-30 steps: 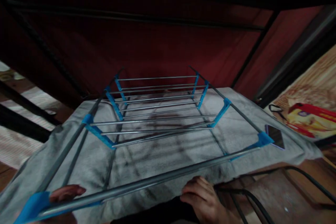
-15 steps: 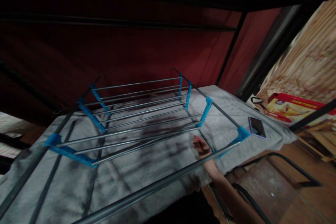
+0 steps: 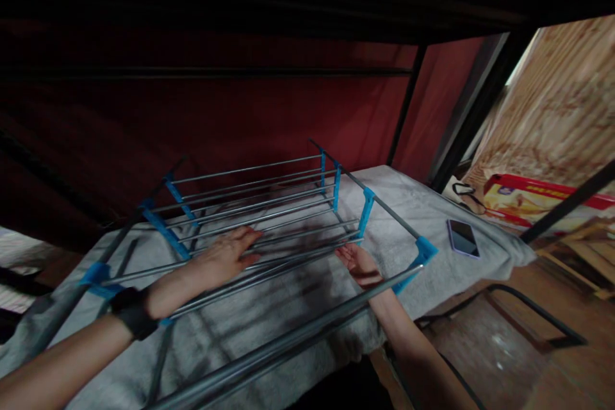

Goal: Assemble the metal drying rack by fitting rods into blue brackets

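Note:
A shoe rack (image 3: 273, 204) of grey metal tubes with blue plastic joints lies on a bed with a grey sheet. Several thin metal rods (image 3: 288, 261) run across it, and a few cross at a slant at the near side. Over these rods reaches my left hand (image 3: 223, 261), fingers stretched out and apart, holding nothing visible. Close to the rods' right ends, beside a blue joint (image 3: 366, 214), my right hand (image 3: 356, 262) has its bent fingers closed at a rod. A thick near tube passes in front of the right wrist.
A phone (image 3: 464, 238) lies on the sheet (image 3: 413, 205) at the right. Beyond it are a red and yellow box (image 3: 542, 198) and a black-framed chair (image 3: 533, 314). Dark bed posts and a low frame overhead enclose the space, with a red wall (image 3: 240, 115) behind.
My left hand has come in from the lower left over the rods. My right hand has moved up and left to the rods. The view has shifted slightly.

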`<state>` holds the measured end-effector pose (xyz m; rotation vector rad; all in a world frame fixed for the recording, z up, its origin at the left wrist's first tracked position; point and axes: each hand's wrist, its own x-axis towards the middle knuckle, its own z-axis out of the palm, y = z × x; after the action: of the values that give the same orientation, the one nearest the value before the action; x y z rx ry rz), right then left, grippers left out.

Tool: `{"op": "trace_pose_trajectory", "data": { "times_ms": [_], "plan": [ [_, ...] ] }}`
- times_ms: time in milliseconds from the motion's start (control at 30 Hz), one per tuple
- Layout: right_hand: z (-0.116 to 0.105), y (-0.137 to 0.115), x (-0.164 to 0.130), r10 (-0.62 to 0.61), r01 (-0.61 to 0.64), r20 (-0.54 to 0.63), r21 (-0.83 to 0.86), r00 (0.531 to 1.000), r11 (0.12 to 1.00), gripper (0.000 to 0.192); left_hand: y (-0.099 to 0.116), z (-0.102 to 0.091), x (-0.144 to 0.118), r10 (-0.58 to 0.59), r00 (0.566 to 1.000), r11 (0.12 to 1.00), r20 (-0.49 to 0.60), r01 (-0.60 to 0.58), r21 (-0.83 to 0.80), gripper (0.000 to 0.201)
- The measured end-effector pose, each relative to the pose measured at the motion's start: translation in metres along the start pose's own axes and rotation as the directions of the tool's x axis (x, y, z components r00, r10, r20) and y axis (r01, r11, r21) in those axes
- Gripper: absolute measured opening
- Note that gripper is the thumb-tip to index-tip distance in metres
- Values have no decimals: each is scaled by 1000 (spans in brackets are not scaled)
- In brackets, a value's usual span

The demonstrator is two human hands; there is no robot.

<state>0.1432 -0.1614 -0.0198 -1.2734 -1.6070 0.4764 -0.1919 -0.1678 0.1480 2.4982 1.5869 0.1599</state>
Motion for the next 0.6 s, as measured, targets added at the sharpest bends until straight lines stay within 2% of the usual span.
{"op": "trace_pose_trajectory", "data": {
  "times_ms": [133,267,400,533,600],
  "plan": [
    [-3,-8,5,152,-143,-17,240,988,960,37,24,35,27,40,996,997,81,-45,61,54],
    [0,-9,12,271,-263,39,399,962,878,38,43,50,51,44,998,999,47,-43,-29,43],
    [5,2,15,312,-318,88,438,946,841,41,46,50,70,35,998,997,-52,-39,-72,36],
    [5,11,12,328,-344,115,443,938,828,42,49,37,72,93,989,992,-114,-102,-72,36],
    [2,9,12,372,-392,144,495,917,775,40,53,31,71,90,988,992,-127,-100,-72,36]
  ]
}}
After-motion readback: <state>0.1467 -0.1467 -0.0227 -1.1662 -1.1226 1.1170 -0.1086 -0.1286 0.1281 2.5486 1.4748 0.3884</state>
